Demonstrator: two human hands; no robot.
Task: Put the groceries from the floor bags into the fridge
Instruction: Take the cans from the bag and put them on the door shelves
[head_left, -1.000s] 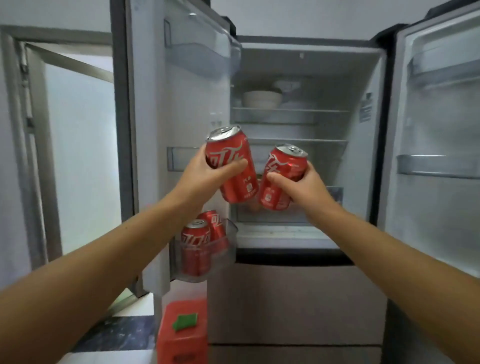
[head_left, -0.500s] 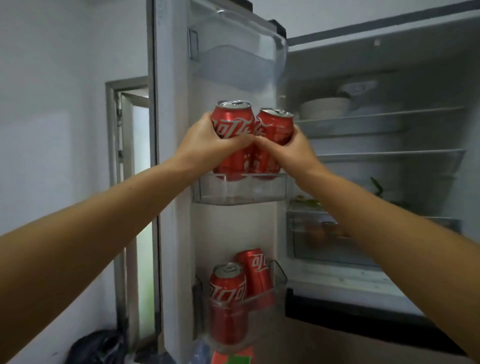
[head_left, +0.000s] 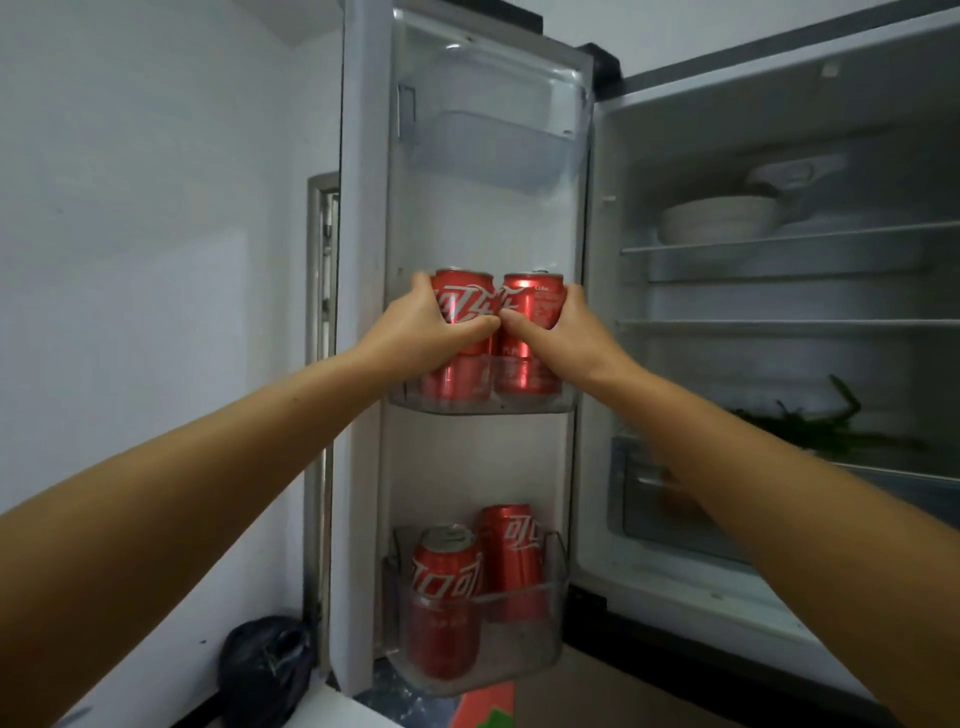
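Note:
Two red cola cans stand side by side in the middle clear bin (head_left: 483, 402) of the open left fridge door. My left hand (head_left: 431, 332) grips the left can (head_left: 462, 301). My right hand (head_left: 561, 338) grips the right can (head_left: 535, 301). Both cans sit upright with their lower halves behind the bin's front wall. In the lower door bin (head_left: 478, 649) stand two more red cans (head_left: 447, 577).
The door's top covered compartment (head_left: 493, 135) looks empty. Inside the fridge, white bowls (head_left: 722, 218) sit on the top shelf, green leaves (head_left: 821, 426) lie above the crisper drawer (head_left: 670, 499). A dark bag (head_left: 265, 670) lies on the floor at the wall.
Both hands have lowered the two cans from just above the middle door bin down into it. The view has moved closer to the door.

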